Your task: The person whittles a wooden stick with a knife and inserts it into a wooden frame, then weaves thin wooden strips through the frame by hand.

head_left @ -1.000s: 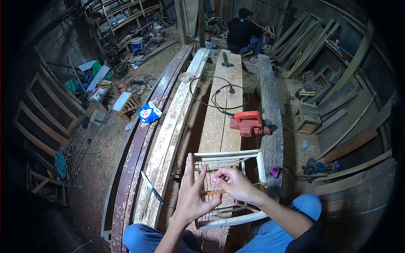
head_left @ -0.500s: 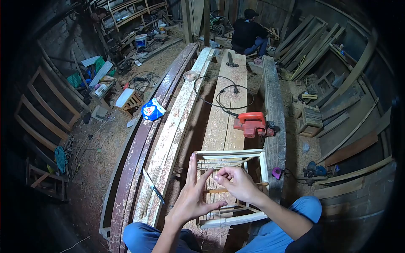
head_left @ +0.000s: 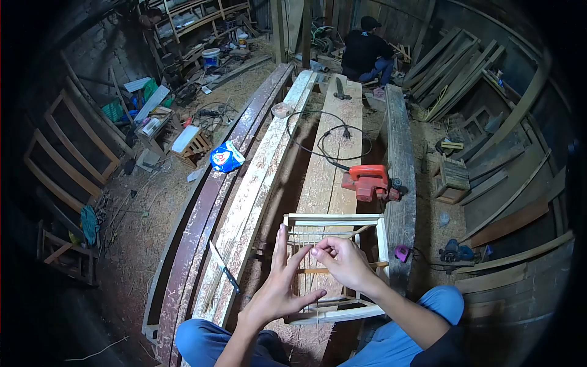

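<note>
My left hand [head_left: 273,292] is held up over the left side of a small wooden frame [head_left: 333,218], its fingers stretched out and the thumb spread. Beside its fingertips, my right hand [head_left: 347,264] is closed in a pinch on what looks like a thin strand; the strand is too fine to follow clearly. The frame lies in front of my knees on pale planks, with light wooden bars around it and a yellowish stick [head_left: 312,271] across its middle. My hands hide part of its inside.
A red power planer [head_left: 368,182] with a black cable sits beyond the frame. A knife [head_left: 224,267] and a blue-white packet [head_left: 227,157] lie on boards to the left. A purple tape measure [head_left: 402,252] is at right. Another person [head_left: 365,52] sits at the back.
The view has shifted slightly. My right hand's pinching fingers have come a little closer to my left fingertips; my left hand keeps its spread pose.
</note>
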A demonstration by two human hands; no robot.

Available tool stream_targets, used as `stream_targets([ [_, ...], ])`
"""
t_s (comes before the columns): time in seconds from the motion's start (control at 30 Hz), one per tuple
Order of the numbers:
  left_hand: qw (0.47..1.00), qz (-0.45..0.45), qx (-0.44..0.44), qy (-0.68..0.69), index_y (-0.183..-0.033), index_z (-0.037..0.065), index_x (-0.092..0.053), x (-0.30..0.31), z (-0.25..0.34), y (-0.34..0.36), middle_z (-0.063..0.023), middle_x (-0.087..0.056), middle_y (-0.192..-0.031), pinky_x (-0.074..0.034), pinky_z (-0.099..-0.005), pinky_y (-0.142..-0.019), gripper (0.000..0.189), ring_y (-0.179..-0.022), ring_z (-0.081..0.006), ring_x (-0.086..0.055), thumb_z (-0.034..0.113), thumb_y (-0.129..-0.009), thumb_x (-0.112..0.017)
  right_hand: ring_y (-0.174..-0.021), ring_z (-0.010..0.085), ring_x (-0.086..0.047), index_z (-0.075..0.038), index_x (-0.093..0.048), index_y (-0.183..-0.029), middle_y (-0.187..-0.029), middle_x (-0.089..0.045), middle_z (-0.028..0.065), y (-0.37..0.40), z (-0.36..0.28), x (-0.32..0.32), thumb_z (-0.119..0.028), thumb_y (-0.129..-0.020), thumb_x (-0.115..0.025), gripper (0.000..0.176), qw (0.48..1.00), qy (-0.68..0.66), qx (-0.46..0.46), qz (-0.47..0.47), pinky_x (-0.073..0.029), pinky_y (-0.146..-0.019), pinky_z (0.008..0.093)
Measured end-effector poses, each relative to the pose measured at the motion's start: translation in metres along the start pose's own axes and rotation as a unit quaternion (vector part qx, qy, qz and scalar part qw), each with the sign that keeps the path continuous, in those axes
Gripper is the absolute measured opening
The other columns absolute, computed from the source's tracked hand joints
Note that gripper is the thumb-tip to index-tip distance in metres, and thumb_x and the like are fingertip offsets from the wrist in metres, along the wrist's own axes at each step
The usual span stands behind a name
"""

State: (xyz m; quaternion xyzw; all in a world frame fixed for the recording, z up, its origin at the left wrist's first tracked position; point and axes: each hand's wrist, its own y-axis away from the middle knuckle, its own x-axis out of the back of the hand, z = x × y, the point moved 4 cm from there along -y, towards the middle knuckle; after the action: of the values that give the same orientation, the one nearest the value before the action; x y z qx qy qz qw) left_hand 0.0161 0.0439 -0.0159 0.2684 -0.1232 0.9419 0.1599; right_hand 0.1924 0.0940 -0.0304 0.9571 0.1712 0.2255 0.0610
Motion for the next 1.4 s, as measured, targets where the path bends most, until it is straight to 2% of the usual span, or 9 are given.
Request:
stream_targets([
  [0.17,0.997,0.049,-0.007,0.053,-0.136,0.002,-0.058,-0.001,-0.002,0.013,-0.0349,0.001,-0.173,-0.021,-0.0558,-0.129,0.073,-0.161,-0.0512,-0.007,0.031,-0.08,-0.094,-0.078,0.0119,-0.065,0.002,-0.073,-0.106,-0.09,-0.075,0.007,-0.006,0.001,-0.004,-0.024,-0.103,-0.07,0.026,1.0,-0.008,0.001,0.006,-0.055,-0.075,0.033],
  [0.27,0.999,0.036,-0.01,-0.03,-0.101,0.005,-0.07,0.001,0.001,0.023,-0.0337,-0.011,-0.171,-0.017,-0.0564,-0.13,0.037,-0.161,-0.0513,-0.012,0.024,-0.08,-0.092,-0.079,0.011,-0.066,0.003,-0.073,-0.106,-0.091,-0.075,0.007,-0.01,-0.001,-0.007,-0.022,-0.103,-0.07,0.025,1.0,-0.005,-0.004,0.014,-0.055,-0.075,0.0323],
  [0.37,0.997,0.068,-0.011,-0.047,-0.092,0.004,-0.07,0.001,0.001,0.029,-0.0363,-0.008,-0.17,-0.017,-0.0619,-0.128,0.03,-0.16,-0.0548,-0.007,0.026,-0.084,-0.089,-0.079,0.0112,-0.067,0.002,-0.073,-0.106,-0.091,-0.076,0.0076,-0.015,-0.008,-0.009,-0.023,-0.103,-0.07,0.026,1.0,0.013,-0.003,0.023,-0.055,-0.074,0.0324],
  [0.7,0.997,0.065,0.017,-0.049,-0.097,0.01,-0.082,-0.001,0.005,0.035,-0.0399,-0.006,-0.17,-0.012,-0.06,-0.129,0.022,-0.16,-0.0553,-0.007,0.029,-0.085,-0.086,-0.08,0.0153,-0.072,-0.001,-0.076,-0.108,-0.089,-0.078,0.0105,-0.02,-0.014,-0.009,-0.031,-0.102,-0.07,0.031,0.995,0.086,-0.03,0.031,-0.056,-0.074,0.0357],
  [0.9,0.992,0.096,0.057,-0.063,-0.091,0.013,-0.085,-0.01,0.0,0.038,-0.0308,-0.006,-0.175,-0.011,-0.0563,-0.13,0.016,-0.163,-0.0477,-0.004,0.028,-0.085,-0.086,-0.081,0.0172,-0.073,-0.001,-0.075,-0.109,-0.09,-0.077,0.0118,-0.019,-0.017,-0.006,-0.031,-0.102,-0.069,0.031,0.994,0.1,-0.022,0.029,-0.056,-0.075,0.0365],
  [1.1,0.992,0.094,0.071,-0.043,-0.09,0.012,-0.086,-0.008,-0.003,0.039,-0.0295,-0.006,-0.176,-0.01,-0.0556,-0.13,0.015,-0.163,-0.0458,-0.005,0.026,-0.083,-0.088,-0.088,0.0287,-0.071,-0.003,-0.074,-0.109,-0.096,-0.075,0.0128,0.003,-0.024,0.002,-0.02,-0.104,-0.063,0.021,0.979,0.121,0.134,0.093,-0.053,-0.083,0.0415],
  [1.17,0.99,0.099,0.096,-0.028,-0.091,0.01,-0.085,-0.002,-0.004,0.038,-0.0319,-0.01,-0.174,-0.012,-0.0583,-0.129,0.015,-0.161,-0.0489,-0.007,0.024,-0.085,-0.086,-0.094,0.0292,-0.067,-0.006,-0.075,-0.109,-0.097,-0.072,0.0096,0.029,-0.05,0.013,-0.018,-0.102,-0.064,0.018,0.919,0.23,0.253,0.195,-0.047,-0.088,0.0417],
  [1.3,0.99,0.094,0.106,-0.021,-0.093,0.011,-0.086,0.001,-0.007,0.031,-0.028,-0.009,-0.176,-0.012,-0.058,-0.129,0.015,-0.162,-0.0464,-0.008,0.023,-0.085,-0.087,-0.095,0.0245,-0.064,-0.008,-0.074,-0.102,-0.096,-0.071,0.0061,0.066,-0.028,0.003,-0.024,-0.1,-0.069,0.017,0.96,0.187,0.205,0.027,-0.044,-0.089,0.0397],
  [1.4,0.992,0.088,0.086,-0.026,-0.095,0.011,-0.086,-0.004,0.001,0.025,-0.0282,-0.01,-0.176,-0.013,-0.0564,-0.129,0.015,-0.162,-0.0463,-0.009,0.021,-0.085,-0.086,-0.094,0.0252,-0.064,-0.007,-0.074,-0.098,-0.093,-0.071,0.0062,0.072,-0.019,-0.003,-0.031,-0.098,-0.074,0.024,0.97,0.143,0.196,-0.008,-0.046,-0.09,0.039],
])
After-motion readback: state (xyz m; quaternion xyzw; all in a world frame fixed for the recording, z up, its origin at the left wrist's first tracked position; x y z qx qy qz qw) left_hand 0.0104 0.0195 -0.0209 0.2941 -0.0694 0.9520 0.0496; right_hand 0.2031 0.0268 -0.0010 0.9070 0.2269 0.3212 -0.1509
